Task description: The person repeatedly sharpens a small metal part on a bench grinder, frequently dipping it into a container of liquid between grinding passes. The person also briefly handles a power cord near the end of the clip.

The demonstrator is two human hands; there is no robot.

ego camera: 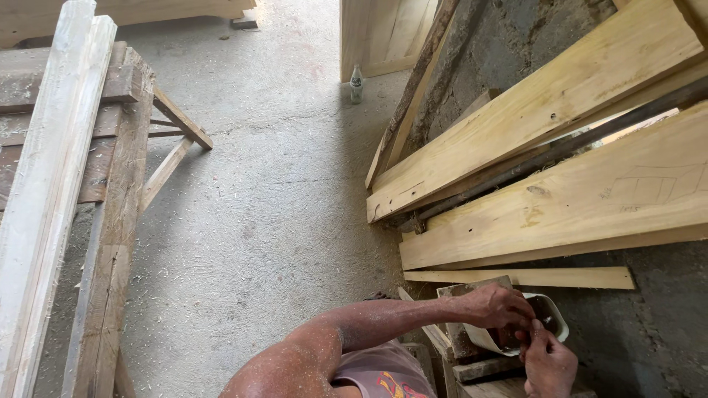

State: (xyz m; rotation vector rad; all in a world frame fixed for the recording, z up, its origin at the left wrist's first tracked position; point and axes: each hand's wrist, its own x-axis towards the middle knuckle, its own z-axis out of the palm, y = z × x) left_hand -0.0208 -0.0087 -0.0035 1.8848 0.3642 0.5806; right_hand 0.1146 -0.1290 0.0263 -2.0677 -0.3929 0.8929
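A white plastic container [554,313] with dark contents sits on rough wood scraps at the lower right. My left hand [495,305] reaches across from a sawdust-covered arm, its fingers bunched and dipping into the container. My right hand [549,365] comes up from the bottom edge. Its fingertips meet the left hand's at the container's near rim. Whatever lies between the fingers is hidden.
Pale planks [546,110] lean against a grey wall at the right, with a thin strip [531,277] below them. A wooden sawhorse [110,221] carrying long boards [51,169] stands at the left. A glass bottle [356,82] stands on the sawdust-strewn concrete floor [265,221].
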